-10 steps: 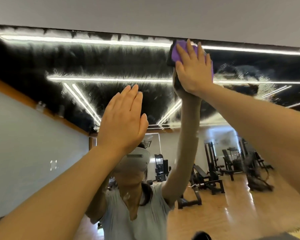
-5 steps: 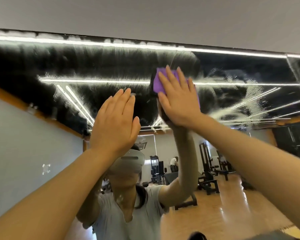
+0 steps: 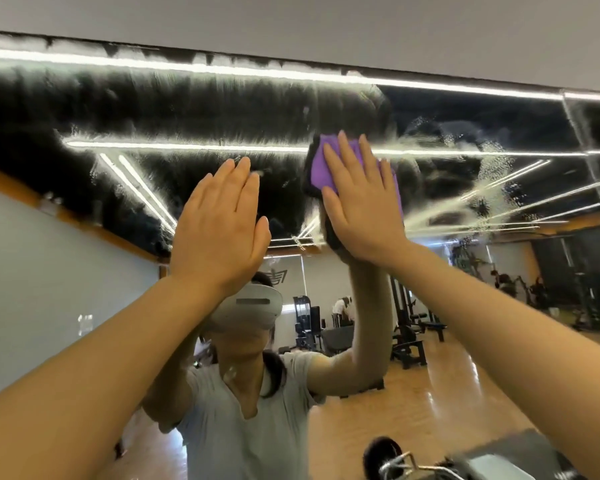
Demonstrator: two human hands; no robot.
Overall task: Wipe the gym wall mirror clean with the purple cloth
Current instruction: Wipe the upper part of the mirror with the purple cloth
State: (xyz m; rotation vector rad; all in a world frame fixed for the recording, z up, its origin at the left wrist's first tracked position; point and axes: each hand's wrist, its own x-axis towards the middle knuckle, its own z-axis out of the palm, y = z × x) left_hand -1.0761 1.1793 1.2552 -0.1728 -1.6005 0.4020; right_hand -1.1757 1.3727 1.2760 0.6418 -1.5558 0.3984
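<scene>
From the head camera, the right hand (image 3: pixel 362 206) presses with straight, spread fingers on the folded purple cloth (image 3: pixel 321 168), flat against the large glass wall mirror (image 3: pixel 187 109), high up and not far under its top edge. The left hand (image 3: pixel 219 230) is released, fingers straight together, holding nothing; if it touches the glass I cannot tell. Wet streaks and foam marks (image 3: pixel 482 164) are to the right of the cloth. I think the cloth can slip from under the flat palm, since no finger curls around it, and the left palm may leave prints. The grey wall above (image 3: pixel 291 22) limits upward strokes; a vertical mirror seam (image 3: pixel 582 147) stands far right, with open glass left and below.
</scene>
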